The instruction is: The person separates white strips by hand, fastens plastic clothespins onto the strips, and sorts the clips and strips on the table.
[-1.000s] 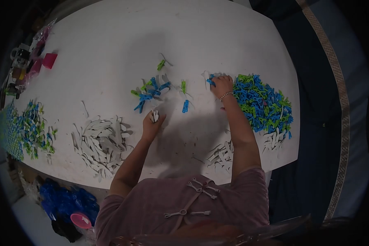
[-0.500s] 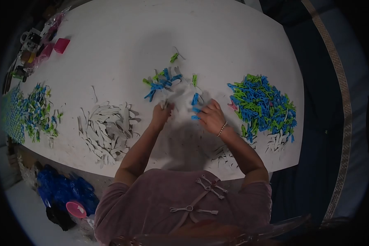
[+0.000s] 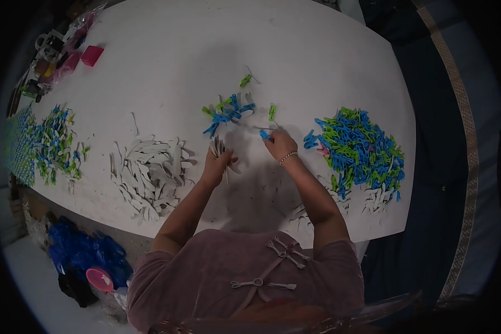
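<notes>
My left hand (image 3: 217, 165) is closed around a bunch of thin grey-white strips (image 3: 217, 146), which fan out above the fingers. Pinched in the fingertips of my right hand (image 3: 283, 146) is a blue clothespin (image 3: 264, 134), with a pale strip (image 3: 263, 128) running across just above it. Beyond my hands lies a loose cluster of blue and green clothespins (image 3: 226, 114) with pale strips among them. One green clothespin (image 3: 273, 112) rests just past my right hand, and another green clothespin (image 3: 245, 80) lies farther off with a thin strip.
A large heap of blue and green clothespins (image 3: 362, 150) is on the right of the white table (image 3: 317, 50). To the left lie a pile of grey-white strips (image 3: 150, 175) and more clothespins (image 3: 55, 145). A pink box (image 3: 92, 55) stands at the far left.
My right hand has drawn in its fingers onto one blue clothespin. The other blue clothespins beside it are gone from there, and some now show at the heap's left edge. My left hand's strips show more plainly.
</notes>
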The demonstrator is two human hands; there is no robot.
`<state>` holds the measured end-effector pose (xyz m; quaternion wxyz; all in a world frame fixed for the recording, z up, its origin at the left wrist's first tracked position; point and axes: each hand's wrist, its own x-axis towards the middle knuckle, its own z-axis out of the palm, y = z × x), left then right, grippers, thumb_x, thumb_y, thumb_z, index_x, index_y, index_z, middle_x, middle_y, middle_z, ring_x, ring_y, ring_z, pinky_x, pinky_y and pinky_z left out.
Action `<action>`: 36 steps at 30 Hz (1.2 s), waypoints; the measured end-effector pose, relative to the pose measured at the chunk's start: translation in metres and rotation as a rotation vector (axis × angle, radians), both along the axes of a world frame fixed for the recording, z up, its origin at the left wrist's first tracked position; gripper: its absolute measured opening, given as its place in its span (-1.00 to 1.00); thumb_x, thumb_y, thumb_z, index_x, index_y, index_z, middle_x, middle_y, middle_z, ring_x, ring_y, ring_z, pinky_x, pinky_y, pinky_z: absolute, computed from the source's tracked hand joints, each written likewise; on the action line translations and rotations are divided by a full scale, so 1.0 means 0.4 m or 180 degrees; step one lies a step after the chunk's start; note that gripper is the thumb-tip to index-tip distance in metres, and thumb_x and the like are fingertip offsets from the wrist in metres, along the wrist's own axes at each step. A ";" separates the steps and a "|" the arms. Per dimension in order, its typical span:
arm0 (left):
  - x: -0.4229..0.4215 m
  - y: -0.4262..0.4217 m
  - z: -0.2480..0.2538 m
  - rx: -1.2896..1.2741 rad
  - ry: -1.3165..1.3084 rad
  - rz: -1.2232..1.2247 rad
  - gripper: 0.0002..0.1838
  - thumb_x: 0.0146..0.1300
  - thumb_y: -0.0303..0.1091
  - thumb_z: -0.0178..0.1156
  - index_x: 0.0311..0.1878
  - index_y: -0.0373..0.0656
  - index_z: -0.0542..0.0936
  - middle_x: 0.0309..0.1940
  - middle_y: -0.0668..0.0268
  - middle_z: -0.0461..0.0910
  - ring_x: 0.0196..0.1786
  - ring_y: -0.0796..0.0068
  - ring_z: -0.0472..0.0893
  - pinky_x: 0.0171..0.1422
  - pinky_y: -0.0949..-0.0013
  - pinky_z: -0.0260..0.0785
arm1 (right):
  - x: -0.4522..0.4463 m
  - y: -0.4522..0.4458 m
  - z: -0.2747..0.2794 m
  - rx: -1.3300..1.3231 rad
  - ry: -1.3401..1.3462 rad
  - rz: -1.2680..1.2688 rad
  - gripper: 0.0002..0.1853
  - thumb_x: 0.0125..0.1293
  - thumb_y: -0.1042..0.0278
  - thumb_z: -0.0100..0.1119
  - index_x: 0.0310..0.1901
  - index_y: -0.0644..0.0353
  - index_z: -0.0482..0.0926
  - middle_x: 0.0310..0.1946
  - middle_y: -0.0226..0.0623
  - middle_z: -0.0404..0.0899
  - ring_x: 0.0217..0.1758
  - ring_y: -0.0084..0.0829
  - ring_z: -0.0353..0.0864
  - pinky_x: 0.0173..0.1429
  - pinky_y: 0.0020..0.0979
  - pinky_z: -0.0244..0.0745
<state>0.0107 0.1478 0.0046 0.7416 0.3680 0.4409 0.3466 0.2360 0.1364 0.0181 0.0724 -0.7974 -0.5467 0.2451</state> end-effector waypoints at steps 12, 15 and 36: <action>-0.023 0.053 -0.028 -0.0516 0.0261 0.0283 -0.82 0.07 -0.31 0.20 -0.37 -0.21 0.48 -0.43 0.30 0.46 -0.39 0.55 0.45 -0.28 0.44 0.36 | 0.049 -0.066 0.063 -0.0394 -0.0020 0.1921 -0.74 0.05 0.19 0.21 -0.28 0.15 0.49 -0.43 -0.14 0.55 -0.29 -0.09 0.55 -0.19 -0.16 0.44; -0.047 0.068 -0.006 -0.0514 0.0210 0.0349 -0.86 0.07 -0.36 0.17 -0.39 -0.20 0.46 -0.39 0.25 0.50 -0.38 0.50 0.47 -0.26 0.43 0.38 | 0.159 -0.025 0.081 0.0522 -0.0877 0.1311 -0.65 0.06 0.16 0.21 -0.18 0.21 0.49 -0.40 -0.12 0.54 -0.26 -0.09 0.55 -0.10 -0.19 0.46; -0.026 -0.130 -0.002 0.0109 0.0569 -0.0432 -0.72 0.13 -0.16 0.22 -0.27 -0.16 0.47 -0.43 0.33 0.49 -0.38 0.62 0.46 -0.28 0.47 0.35 | -0.196 -0.208 -0.036 0.0925 0.3125 -0.0637 -0.80 0.28 0.31 0.08 -0.43 0.22 0.38 -0.65 -0.45 0.39 -0.61 -0.64 0.34 -0.50 -0.57 0.30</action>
